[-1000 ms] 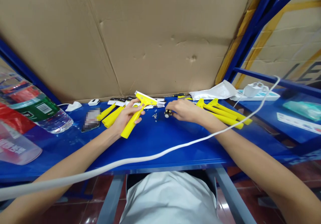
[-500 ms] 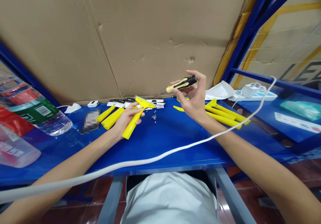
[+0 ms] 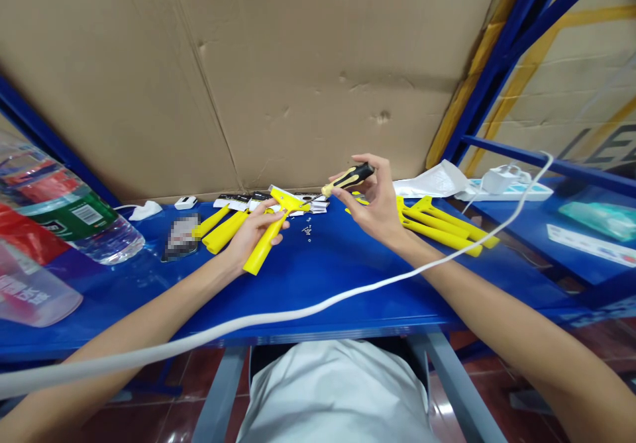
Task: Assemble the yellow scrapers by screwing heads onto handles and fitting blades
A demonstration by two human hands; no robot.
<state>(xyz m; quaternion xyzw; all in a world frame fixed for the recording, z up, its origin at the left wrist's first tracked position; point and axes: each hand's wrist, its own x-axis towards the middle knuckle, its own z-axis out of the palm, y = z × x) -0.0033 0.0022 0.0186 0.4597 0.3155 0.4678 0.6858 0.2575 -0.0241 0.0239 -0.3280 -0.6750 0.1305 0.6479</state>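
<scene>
My left hand (image 3: 253,231) is closed around a yellow T-shaped plastic scraper (image 3: 265,244), its head up and its handle slanting down toward me. In my right hand (image 3: 375,204) is a screwdriver (image 3: 350,178) with a black and cream handle, held in the fingers. The thin shaft points down and left, and its tip is at the right end of the scraper's head; I cannot tell whether it touches. Small screws (image 3: 307,230) lie scattered on the blue table just right of the scraper. Behind the left hand are several black and white packets (image 3: 233,202).
More yellow scrapers (image 3: 442,224) lie on the right, and other yellow handles (image 3: 226,231) on the left by a phone (image 3: 181,236). A large water bottle (image 3: 74,218) and plastic cup (image 3: 34,291) stand at left. A white cable (image 3: 318,307) crosses in front; a power strip (image 3: 527,190) sits at right.
My right hand has moved left and down with the screwdriver, bringing its tip to the scraper's head. My left hand holds the scraper in nearly the same place.
</scene>
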